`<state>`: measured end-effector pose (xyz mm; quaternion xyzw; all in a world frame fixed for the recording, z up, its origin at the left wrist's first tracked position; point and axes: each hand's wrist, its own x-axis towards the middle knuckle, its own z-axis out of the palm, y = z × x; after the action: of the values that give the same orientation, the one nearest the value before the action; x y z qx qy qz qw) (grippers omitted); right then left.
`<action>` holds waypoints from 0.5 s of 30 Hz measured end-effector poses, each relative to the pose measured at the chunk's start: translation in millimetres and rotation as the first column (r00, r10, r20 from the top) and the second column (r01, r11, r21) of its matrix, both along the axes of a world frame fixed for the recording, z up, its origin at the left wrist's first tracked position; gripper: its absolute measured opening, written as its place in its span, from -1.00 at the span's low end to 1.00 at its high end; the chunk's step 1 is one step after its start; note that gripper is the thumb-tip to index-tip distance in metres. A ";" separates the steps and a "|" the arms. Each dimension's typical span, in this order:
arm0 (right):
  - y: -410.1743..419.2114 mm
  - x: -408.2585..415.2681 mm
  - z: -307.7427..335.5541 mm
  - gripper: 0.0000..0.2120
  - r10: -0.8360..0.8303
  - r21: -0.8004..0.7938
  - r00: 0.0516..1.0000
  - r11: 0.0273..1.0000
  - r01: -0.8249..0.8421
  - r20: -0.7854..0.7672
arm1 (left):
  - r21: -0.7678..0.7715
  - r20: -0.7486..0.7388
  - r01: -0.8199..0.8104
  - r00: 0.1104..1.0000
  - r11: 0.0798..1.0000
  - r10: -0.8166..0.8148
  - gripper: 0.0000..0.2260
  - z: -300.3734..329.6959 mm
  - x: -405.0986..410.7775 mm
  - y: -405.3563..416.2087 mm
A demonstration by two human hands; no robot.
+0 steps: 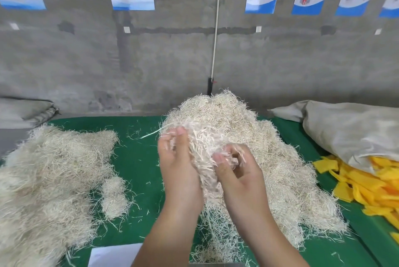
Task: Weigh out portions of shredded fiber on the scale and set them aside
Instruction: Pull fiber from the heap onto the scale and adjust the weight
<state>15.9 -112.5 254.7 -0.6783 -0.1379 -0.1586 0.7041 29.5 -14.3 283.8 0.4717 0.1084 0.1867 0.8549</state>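
head view: a clump of shredded fiber (205,154) is held up between both hands, over the big fiber heap (269,143) on the green bench (138,158). left hand (179,169) cups it with fingers curled; right hand (237,171) pinches strands at its side. another fiber pile (47,171) lies left, yellow pieces (364,184) and a grey sack (354,128) right.

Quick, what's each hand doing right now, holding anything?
Left hand: grips a clump of shredded fiber, fingers curled round it.
Right hand: pinches the same clump from the other side.
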 end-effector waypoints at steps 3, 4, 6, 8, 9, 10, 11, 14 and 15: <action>3.9 6.0 9.7 -0.78 -0.063 -0.008 0.996 0.998 0.063 0.064 | 0.150 0.059 0.104 0.992 0.983 -0.114 -0.85 -7.7 -19.1 -23.3; 2.0 7.9 13.2 -0.80 -0.070 -0.034 0.994 0.997 0.073 0.083 | 0.147 0.054 0.149 0.986 0.978 -0.159 -0.61 -7.3 -26.9 -27.7; -7.6 9.4 18.0 -0.81 -0.047 -0.064 0.996 0.997 0.052 0.081 | 0.126 0.051 0.209 0.975 0.970 -0.217 -0.21 -11.5 -31.7 -28.5; -16.5 7.3 23.1 -0.79 0.014 -0.047 1.000 0.999 -0.014 0.014 | 0.074 0.024 0.223 0.974 0.972 -0.225 -0.12 -8.7 -26.2 -19.4; -19.0 5.8 25.1 -0.75 0.042 -0.028 0.999 0.999 -0.043 -0.023 | 0.022 0.008 0.215 0.977 0.976 -0.215 -0.08 -8.0 -21.5 -13.6; -19.4 4.4 26.8 -0.71 0.051 -0.006 0.998 0.999 -0.051 -0.048 | -0.026 -0.002 0.207 0.978 0.978 -0.207 -0.05 -6.5 -18.7 -7.7; -17.5 4.5 28.6 -0.69 0.047 0.026 0.997 0.999 -0.045 -0.061 | -0.051 0.011 0.206 0.978 0.977 -0.206 -0.03 -5.7 -15.6 -4.0; -4.5 6.3 34.5 -0.69 0.010 0.049 0.999 0.999 -0.008 -0.040 | -0.069 -0.026 0.226 0.973 0.972 -0.228 -0.10 -0.6 -14.7 -2.3; -3.0 7.0 35.8 -0.64 -0.015 -0.035 1.000 0.999 0.015 -0.016 | -0.043 -0.043 0.264 0.963 0.964 -0.266 -0.20 -0.5 -14.9 -2.4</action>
<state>22.9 -115.5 290.5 -0.6928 -0.1297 -0.1559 0.6920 14.7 -16.7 283.3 0.4705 0.0684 0.0574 0.8779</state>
